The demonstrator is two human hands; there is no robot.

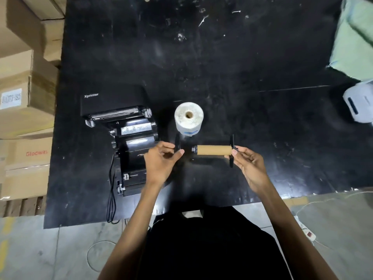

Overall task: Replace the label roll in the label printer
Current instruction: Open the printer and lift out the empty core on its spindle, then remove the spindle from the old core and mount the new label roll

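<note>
Right hand (249, 165): spindle (214, 150); left hand (161, 160): flange (177, 141)

dim overhead light, glare on the black table (222, 57), wide-angle warped, blurry edges.

1. The label printer (129, 142) sits on the left part of the table (222, 57).
2. The label roll (189, 119) stands on end on the table, just right of the printer.
3. In front of the roll, the left hand (161, 164) holds a guide disc (177, 143). To its right, the right hand (250, 166) holds the spindle (214, 150). Disc and spindle end are apart.
4. Cardboard boxes (24, 93) are stacked left of the table.
5. A second device (358, 104) sits at the table's right edge, with a cloth (355, 37) behind it.
</note>
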